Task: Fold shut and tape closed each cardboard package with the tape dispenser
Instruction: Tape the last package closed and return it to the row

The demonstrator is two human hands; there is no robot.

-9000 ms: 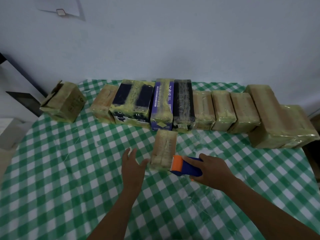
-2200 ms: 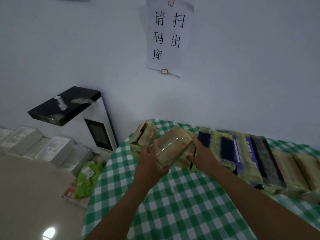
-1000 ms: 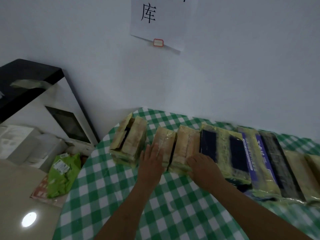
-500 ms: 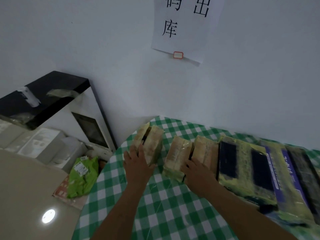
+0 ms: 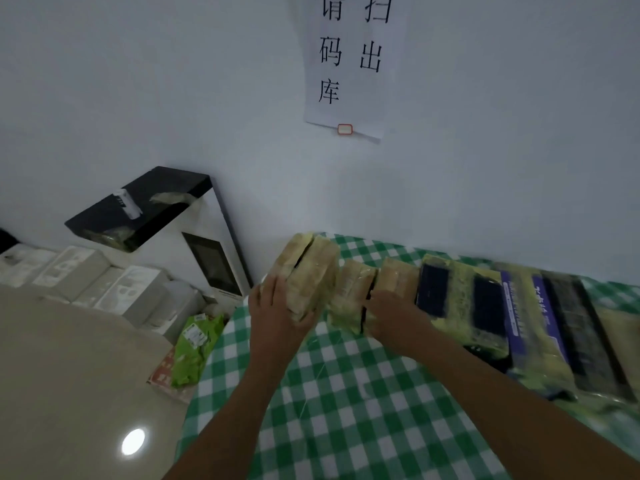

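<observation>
At the far left corner of the green checked table [image 5: 346, 403] stands a brown cardboard package [image 5: 313, 271] with a dark gap between its top flaps. My left hand [image 5: 277, 313] grips it from its left side and front. To its right begins a row of taped packages: a small brown one [image 5: 349, 292], another brown one [image 5: 398, 278], a black and yellow box [image 5: 457, 296] and a purple box [image 5: 530, 306]. My right hand [image 5: 391, 313] rests against the front of the two small brown ones. No tape dispenser is in view.
The table's left edge drops to the floor, where a green bag [image 5: 197, 344] and several white boxes [image 5: 104, 285] lie. A white appliance with a black top [image 5: 152, 209] stands against the wall. A paper sign [image 5: 353, 64] hangs above the table.
My left hand went from the small taped package to the gapped package at the corner and took hold of it. My right hand stayed on the taped row.
</observation>
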